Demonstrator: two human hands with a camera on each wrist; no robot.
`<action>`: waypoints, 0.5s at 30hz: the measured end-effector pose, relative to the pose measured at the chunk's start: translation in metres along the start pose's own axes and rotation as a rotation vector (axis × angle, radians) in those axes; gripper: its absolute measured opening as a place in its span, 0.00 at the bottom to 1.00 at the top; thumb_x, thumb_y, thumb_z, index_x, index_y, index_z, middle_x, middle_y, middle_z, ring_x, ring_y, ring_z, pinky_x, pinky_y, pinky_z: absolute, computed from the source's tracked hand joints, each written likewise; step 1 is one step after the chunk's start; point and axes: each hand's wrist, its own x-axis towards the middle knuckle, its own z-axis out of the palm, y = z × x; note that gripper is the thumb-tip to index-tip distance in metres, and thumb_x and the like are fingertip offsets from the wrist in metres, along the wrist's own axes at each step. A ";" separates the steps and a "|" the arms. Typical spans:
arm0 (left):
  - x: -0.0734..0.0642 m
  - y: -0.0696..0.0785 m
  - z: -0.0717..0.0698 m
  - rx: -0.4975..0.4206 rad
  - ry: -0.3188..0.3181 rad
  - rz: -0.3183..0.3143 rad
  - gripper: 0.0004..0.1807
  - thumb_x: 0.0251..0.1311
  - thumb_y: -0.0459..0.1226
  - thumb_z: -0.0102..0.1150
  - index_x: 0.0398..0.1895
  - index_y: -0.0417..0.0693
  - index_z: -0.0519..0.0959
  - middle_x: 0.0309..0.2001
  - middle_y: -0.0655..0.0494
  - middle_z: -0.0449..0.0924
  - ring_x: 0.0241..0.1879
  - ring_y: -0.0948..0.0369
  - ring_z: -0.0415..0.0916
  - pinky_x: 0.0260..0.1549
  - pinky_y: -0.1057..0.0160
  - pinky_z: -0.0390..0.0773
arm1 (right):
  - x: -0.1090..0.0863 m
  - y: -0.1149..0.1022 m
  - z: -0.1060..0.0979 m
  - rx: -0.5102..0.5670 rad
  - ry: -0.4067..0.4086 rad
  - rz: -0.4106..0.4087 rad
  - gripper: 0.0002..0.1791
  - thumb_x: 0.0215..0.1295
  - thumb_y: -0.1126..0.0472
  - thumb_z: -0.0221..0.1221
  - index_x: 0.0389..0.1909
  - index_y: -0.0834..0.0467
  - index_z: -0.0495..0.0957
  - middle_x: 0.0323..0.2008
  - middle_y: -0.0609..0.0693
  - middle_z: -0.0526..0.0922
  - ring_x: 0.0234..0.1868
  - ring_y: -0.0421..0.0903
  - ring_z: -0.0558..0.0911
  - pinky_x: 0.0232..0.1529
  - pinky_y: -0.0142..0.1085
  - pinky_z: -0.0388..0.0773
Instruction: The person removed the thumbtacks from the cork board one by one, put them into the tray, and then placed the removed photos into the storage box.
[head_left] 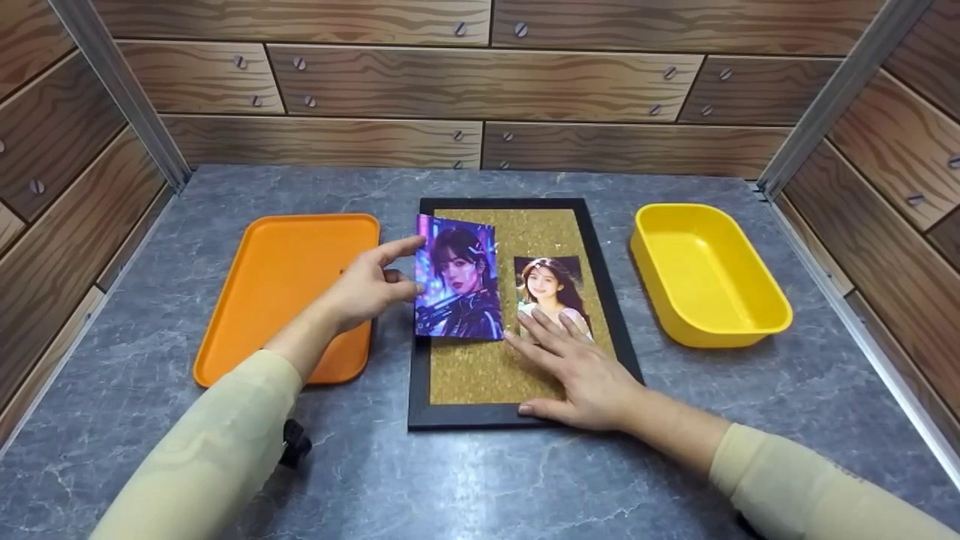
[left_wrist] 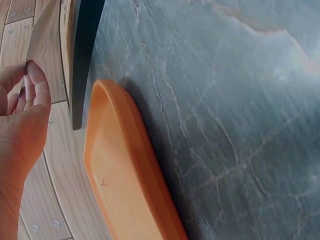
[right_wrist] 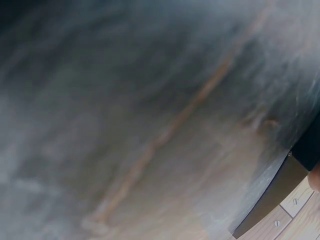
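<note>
My left hand (head_left: 367, 289) pinches the left edge of a picture card (head_left: 463, 304) showing a dark-haired figure in purple and blue light. The card is tilted above the left side of a cork board (head_left: 487, 379) in a black frame (head_left: 472, 417). In the left wrist view, the thumb and fingers of the left hand (left_wrist: 30, 115) meet at the sheet's edge. A smaller portrait photo (head_left: 551, 279) lies on the cork at right. My right hand (head_left: 581, 375) rests with spread fingers over the photo's lower part and the board; the right wrist view catches only a sliver of it.
To the left of the board lies an orange tray (head_left: 281, 259). A deep yellow bin (head_left: 709, 281) stands at the right. The grey marbled table (head_left: 420, 480) is bounded by wood-patterned walls (head_left: 480, 82) and metal posts.
</note>
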 end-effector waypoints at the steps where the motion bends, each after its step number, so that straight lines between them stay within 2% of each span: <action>1: 0.000 0.000 0.000 0.003 0.001 0.000 0.42 0.67 0.25 0.65 0.83 0.48 0.62 0.79 0.47 0.62 0.41 0.55 0.83 0.48 0.55 0.86 | 0.000 0.000 0.000 0.002 -0.001 0.001 0.52 0.70 0.24 0.54 0.86 0.47 0.53 0.84 0.57 0.53 0.84 0.57 0.49 0.81 0.59 0.46; 6: 0.000 0.003 0.000 0.009 0.006 -0.004 0.42 0.68 0.26 0.65 0.83 0.50 0.62 0.78 0.48 0.63 0.40 0.55 0.82 0.52 0.48 0.84 | 0.001 -0.001 -0.001 0.002 -0.003 0.007 0.53 0.70 0.24 0.54 0.87 0.46 0.51 0.84 0.57 0.53 0.84 0.56 0.48 0.81 0.59 0.46; 12: 0.001 0.004 0.002 0.005 0.012 -0.002 0.42 0.67 0.26 0.66 0.83 0.51 0.63 0.78 0.48 0.63 0.40 0.56 0.82 0.48 0.57 0.85 | 0.000 0.000 -0.002 0.003 0.015 0.011 0.54 0.68 0.23 0.56 0.87 0.45 0.51 0.84 0.57 0.53 0.84 0.55 0.49 0.80 0.60 0.47; 15: 0.001 0.005 0.003 0.013 0.019 -0.011 0.42 0.67 0.27 0.66 0.83 0.53 0.63 0.79 0.50 0.63 0.41 0.56 0.82 0.51 0.53 0.85 | -0.001 0.000 -0.002 0.002 0.024 0.017 0.55 0.67 0.23 0.56 0.87 0.46 0.51 0.84 0.58 0.53 0.84 0.55 0.50 0.80 0.61 0.48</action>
